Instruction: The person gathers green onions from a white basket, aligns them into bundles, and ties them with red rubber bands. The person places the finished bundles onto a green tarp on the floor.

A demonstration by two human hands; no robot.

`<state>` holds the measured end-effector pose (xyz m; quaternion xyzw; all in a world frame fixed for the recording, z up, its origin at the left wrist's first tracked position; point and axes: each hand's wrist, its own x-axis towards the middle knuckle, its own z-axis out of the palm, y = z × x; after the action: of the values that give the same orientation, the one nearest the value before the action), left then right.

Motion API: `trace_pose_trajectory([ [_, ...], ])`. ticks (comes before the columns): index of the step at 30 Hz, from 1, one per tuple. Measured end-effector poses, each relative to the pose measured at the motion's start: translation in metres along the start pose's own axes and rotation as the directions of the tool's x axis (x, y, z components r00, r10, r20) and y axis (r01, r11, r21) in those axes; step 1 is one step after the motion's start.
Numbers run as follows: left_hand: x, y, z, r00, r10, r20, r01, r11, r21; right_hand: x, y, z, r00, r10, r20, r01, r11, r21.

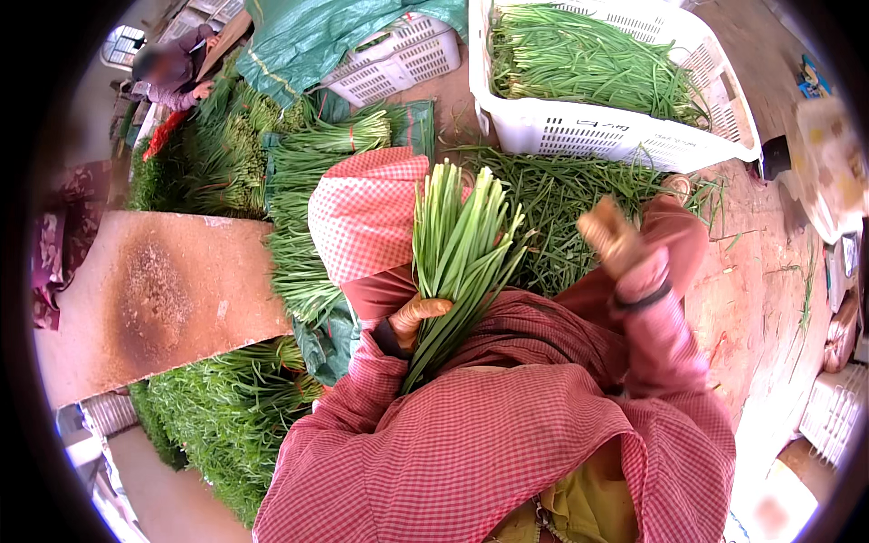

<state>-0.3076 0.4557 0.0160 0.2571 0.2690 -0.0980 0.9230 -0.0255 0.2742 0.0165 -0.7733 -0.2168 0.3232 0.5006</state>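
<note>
My left hand grips a thick bunch of garlic chives around its leafy lower part, the pale cut ends pointing away from me. The bunch rests over my lap, beside a knee covered with red checked cloth. To the right, my right hand is raised apart from the bunch; it is blurred, so its fingers are not clear. Beneath and beyond it, loose green leaves lie heaped on the floor. Bundled chives lie in rows to the left of the knee, one tied with a red band.
A white plastic crate holding chives stands at the far right. Another white crate stands partly under a green tarp. A stained board lies at left, with leafy greens below it. Another person is at the upper left.
</note>
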Motion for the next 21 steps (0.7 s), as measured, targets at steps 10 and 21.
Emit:
trace_pose_trajectory([
  [10,-0.006,-0.001,0.029,0.99,0.125,-0.057,-0.127,0.992,-0.021,-0.049,-0.03,0.099,0.951,0.007,0.309,-0.229,0.688,0.688],
  [21,0.001,0.009,0.065,0.984,0.086,0.158,-0.116,0.974,0.193,-0.004,-0.045,0.11,0.964,-0.142,0.224,-0.211,0.096,0.973],
])
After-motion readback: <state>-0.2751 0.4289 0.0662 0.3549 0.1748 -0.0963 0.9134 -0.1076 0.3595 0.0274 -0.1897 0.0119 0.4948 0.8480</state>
